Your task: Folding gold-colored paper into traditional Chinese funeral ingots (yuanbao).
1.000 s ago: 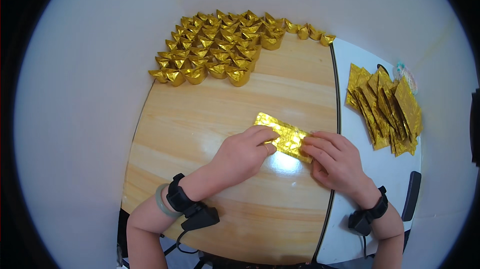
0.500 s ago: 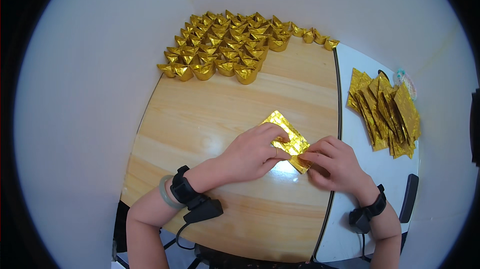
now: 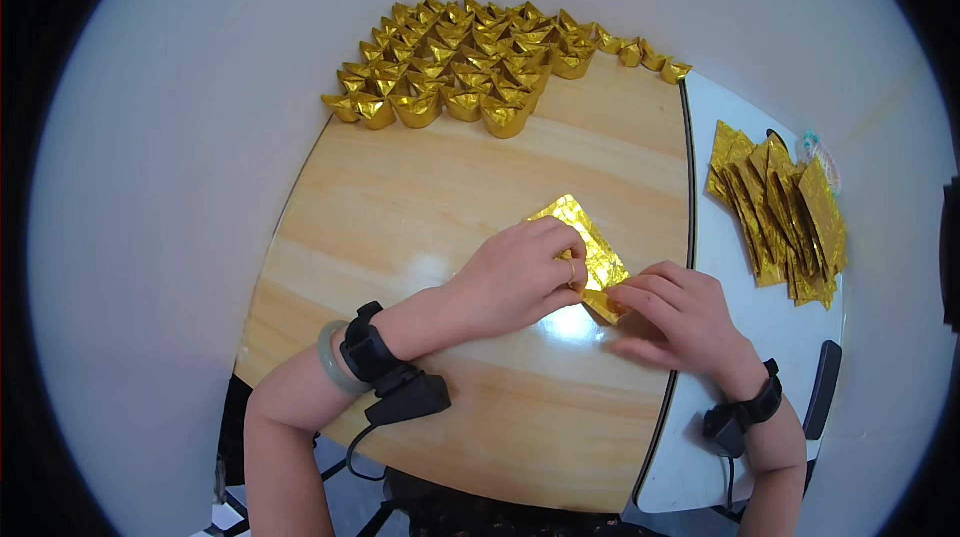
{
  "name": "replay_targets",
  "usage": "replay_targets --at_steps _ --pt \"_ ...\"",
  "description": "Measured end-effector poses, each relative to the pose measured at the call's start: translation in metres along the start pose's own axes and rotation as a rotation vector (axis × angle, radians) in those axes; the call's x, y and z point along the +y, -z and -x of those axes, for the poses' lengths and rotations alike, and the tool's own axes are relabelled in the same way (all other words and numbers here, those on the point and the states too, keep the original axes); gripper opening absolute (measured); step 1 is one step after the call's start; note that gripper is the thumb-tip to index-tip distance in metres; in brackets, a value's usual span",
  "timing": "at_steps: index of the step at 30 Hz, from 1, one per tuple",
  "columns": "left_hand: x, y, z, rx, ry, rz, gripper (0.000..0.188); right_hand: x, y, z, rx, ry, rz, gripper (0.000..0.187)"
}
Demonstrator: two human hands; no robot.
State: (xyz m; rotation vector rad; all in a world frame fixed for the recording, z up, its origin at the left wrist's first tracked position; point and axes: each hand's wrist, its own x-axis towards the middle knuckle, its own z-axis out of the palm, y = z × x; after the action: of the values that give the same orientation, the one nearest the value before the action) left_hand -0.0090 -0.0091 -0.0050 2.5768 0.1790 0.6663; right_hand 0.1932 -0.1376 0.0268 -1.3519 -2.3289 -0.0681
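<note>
The gold foil sheet (image 3: 603, 262) lies on the table (image 3: 480, 407) between the hands, long axis slanting from far left to near right. From here, the left hand's (image 3: 525, 272) grip looks pinched on its folded near end; the right hand (image 3: 690, 322), thumb apart, touches there too, so neither is nearer. I see no readable writing.

A pale wooden table (image 3: 400, 207) carries packed rows of gold ingots (image 3: 505, 117) across its far left, thinning to a short line along the back toward the right. A gold sheet (image 3: 598, 255) is over its right-hand middle, though whether it touches the wood cannot be told. Alongside on the right, a white table (image 3: 715, 257) bears a fanned, overlapping heap of gold papers (image 3: 775, 212).
</note>
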Motion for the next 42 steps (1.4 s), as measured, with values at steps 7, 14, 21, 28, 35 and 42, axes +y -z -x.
replay_targets --at_steps 7,14,21,28,35,42 --pt "0.001 -0.001 -0.003 -0.009 0.056 0.053 0.013 0.011 -0.015 0.011 0.028 0.0 0.007 0.031" --pt "-0.001 0.009 -0.007 -0.198 0.036 0.229 0.011 0.001 -0.009 0.005 0.011 0.022 -0.077 0.03" --pt "-0.022 0.011 -0.014 -0.224 0.213 0.435 0.01 0.0 -0.011 0.009 0.002 -0.152 -0.121 0.037" --pt "-0.007 -0.002 -0.011 -0.113 0.153 0.251 0.014 0.005 -0.01 0.01 0.004 -0.436 -0.466 0.049" --pt "-0.002 -0.011 -0.012 0.042 0.237 0.239 0.01 0.01 -0.015 0.008 0.051 -0.383 -0.364 0.039" --pt "0.001 -0.006 -0.008 0.154 0.097 -0.195 0.009 0.01 -0.009 0.004 0.067 -0.084 -0.146 0.024"
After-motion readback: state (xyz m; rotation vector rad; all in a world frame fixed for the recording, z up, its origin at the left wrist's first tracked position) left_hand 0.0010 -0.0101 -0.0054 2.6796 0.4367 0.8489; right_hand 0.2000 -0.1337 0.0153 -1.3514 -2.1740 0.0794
